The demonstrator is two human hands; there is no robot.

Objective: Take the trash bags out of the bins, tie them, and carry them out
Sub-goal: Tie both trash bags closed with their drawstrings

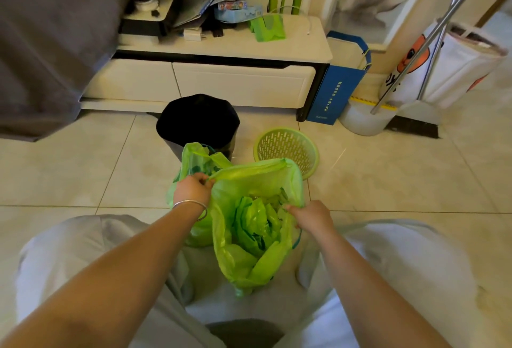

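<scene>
Both hands hold the near bag [249, 225] open: left fingers [201, 178] pinch its far-left rim, right fingers [291, 208] pinch its right rim.

Tile floor [83, 170]: black bin [198, 123], green basket [288, 148], blue bag [336, 92], white bucket [363, 120].

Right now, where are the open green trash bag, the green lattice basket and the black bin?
open green trash bag [250, 239]: head view, on its crumpled inside.
green lattice basket [286, 145]: head view, on its perforated inner wall.
black bin [198, 120]: head view, on its dark liner over the mouth.
</scene>
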